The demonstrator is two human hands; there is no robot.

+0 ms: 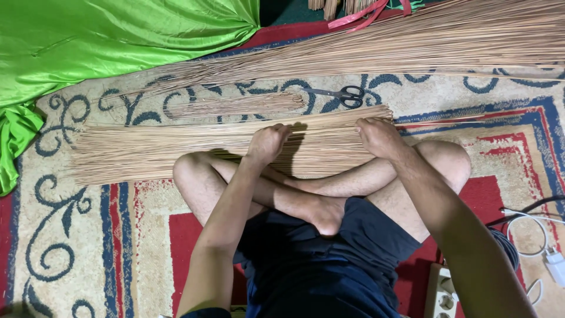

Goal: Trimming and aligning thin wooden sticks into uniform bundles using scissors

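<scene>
Sitting cross-legged on a patterned carpet (76, 235) of red, blue and cream, a person in dark shorts (318, 265) bends over a flat bundle of thin tan sticks (176, 147) that lies across the middle of the frame, just beyond the knees. At the far left a sheet of shiny green cloth (88, 41) spills down from the upper left corner onto the carpet. The bundle's loose ends fan out toward the left edge, and its trimmed ends line up at centre right. Left of centre, the left hand (268, 143) rests on top of the sticks, its grip curled down into them and pinching a few strands between fingers and thumb. Above it, in the upper middle, a smaller bunch of short sticks (235, 106) lies apart on the carpet, and a pair of black-handled scissors (338, 94) sits just to its right. A much longer heap of sticks (412, 41) runs across the upper right. Right of centre, the right hand (379, 135) presses on the trimmed end of the bundle, grip closed over the sticks' ends. At the lower right a white power strip (441, 294) and a white charger with cable (553, 262) lie on the carpet.
</scene>
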